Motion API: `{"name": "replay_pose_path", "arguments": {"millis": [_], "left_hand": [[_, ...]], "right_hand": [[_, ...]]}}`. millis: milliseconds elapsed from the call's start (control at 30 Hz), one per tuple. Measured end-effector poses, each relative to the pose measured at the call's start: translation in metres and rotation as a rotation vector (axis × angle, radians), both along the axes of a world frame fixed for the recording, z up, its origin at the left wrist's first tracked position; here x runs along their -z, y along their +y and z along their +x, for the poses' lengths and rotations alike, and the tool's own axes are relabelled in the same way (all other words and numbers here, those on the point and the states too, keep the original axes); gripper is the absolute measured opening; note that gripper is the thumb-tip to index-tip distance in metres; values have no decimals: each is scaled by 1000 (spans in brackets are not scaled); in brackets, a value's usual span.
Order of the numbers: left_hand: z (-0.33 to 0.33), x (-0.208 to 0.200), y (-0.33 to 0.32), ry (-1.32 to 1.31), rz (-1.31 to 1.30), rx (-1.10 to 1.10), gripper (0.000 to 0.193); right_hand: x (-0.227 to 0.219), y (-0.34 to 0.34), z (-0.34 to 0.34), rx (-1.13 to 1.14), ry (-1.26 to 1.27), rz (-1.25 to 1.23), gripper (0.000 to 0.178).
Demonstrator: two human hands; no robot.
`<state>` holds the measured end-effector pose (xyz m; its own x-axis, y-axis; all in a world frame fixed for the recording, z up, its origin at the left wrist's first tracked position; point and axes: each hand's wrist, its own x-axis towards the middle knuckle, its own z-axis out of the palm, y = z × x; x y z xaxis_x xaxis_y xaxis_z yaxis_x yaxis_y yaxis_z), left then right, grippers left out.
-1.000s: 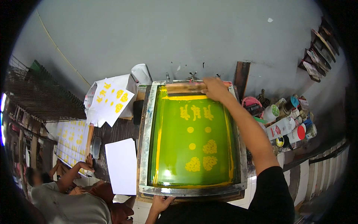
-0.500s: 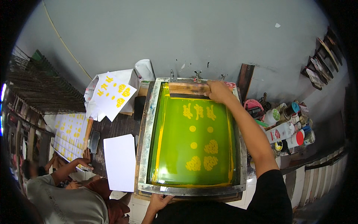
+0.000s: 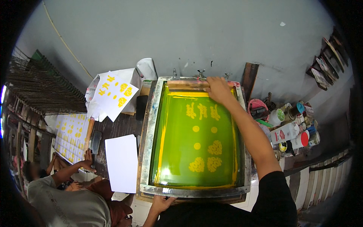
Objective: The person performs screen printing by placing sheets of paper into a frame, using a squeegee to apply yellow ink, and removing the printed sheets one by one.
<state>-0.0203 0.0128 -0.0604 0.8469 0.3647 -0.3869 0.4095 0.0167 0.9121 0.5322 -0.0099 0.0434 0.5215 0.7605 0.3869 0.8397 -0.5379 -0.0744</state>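
Note:
In front of me lies a screen printing frame point(image 3: 145, 166) with green mesh point(image 3: 177, 140), marked by yellow leaf-like shapes, dots and character-like figures. My right hand point(image 3: 219, 90) grips a wooden squeegee point(image 3: 185, 86) at its right end, up against the far end of the mesh. A band of yellow ink point(image 3: 187, 94) lies just in front of the squeegee, and more ink lines the sides and near edge. At the near edge, my left hand point(image 3: 162, 203) holds the frame's metal bar, its fingers partly hidden beneath it.
White paper point(image 3: 121, 164) is stacked left of the frame, with a printed sheet point(image 3: 113, 96) behind it. A phone point(image 3: 141, 108) lies by the frame. A co-worker point(image 3: 70, 196) sits at left beside a rack of prints point(image 3: 70, 136). Bottles and jars point(image 3: 291, 132) crowd the right.
My right hand has pushed the squeegee slightly farther toward the far end and tipped it, uncovering a yellow ink band. My left hand stays at the near edge.

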Motion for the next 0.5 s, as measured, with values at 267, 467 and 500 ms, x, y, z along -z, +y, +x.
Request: {"name": "replay_pose_path", "arguments": {"millis": [267,467,500], "left_hand": [[4,-14,0,40,-63,-79,37],[15,-28,-6,-80,-138,-180,17],[16,-30,-5,-77,-116,-174,17]], "right_hand": [[12,15,-6,-61,10,15,31],[7,-14,2,16,-108,43,29],[6,-18,0,48,-63,10,29]]}}
